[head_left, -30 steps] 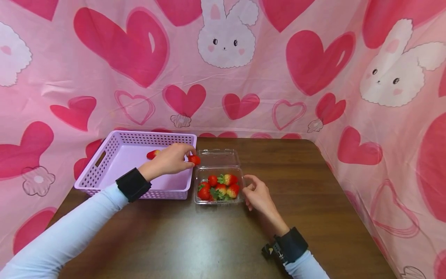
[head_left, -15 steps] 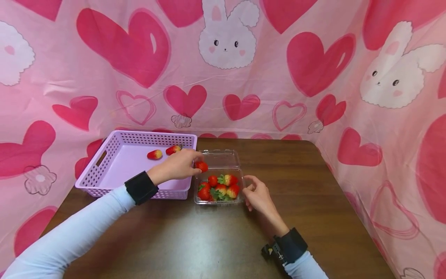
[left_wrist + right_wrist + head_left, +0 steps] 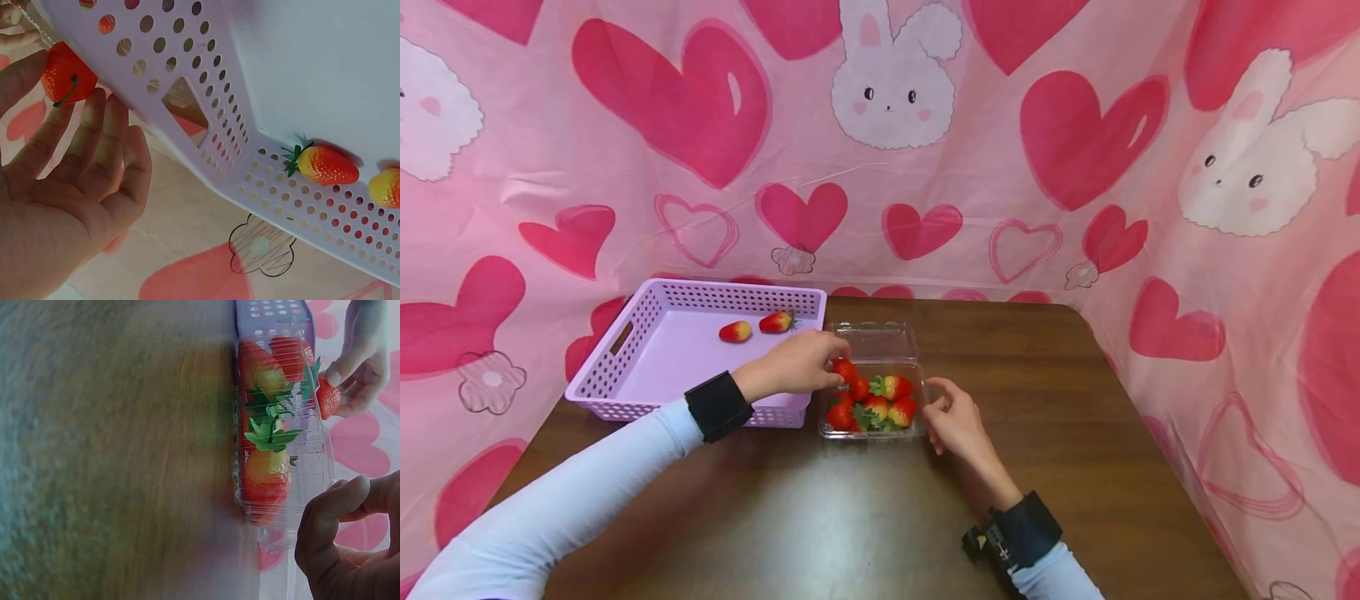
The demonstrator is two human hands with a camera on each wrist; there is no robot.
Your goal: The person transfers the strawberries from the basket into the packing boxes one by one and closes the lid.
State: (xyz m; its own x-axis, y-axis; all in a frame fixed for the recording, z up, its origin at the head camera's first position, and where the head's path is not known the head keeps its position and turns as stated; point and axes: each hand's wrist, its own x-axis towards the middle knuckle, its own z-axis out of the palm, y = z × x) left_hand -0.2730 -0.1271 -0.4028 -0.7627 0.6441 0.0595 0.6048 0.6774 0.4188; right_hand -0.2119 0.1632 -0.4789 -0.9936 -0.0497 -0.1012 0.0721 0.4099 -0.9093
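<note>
left hand (image 3: 795, 364) carries a strawberry (image 3: 844, 369) from the lilac basket (image 3: 625, 367) to the clear punnet (image 3: 871, 429).
fingers pinch the berry above the punnet; right hand (image 3: 953, 421) rests loosely curled beside it, holding nothing; two berries remain in the basket.

A clear box (image 3: 281, 487) of strawberries (image 3: 265, 478) sits on the wooden table (image 3: 112, 456), the right hand (image 3: 347, 547) curled just beside it, the left hand (image 3: 362, 359) pinching a strawberry (image 3: 327, 399) above it.

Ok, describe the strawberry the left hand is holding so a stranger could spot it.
On the brown table, find the clear plastic box beside the lilac basket. At its back left corner the left hand pinches one strawberry, the only one in fingers.
</note>
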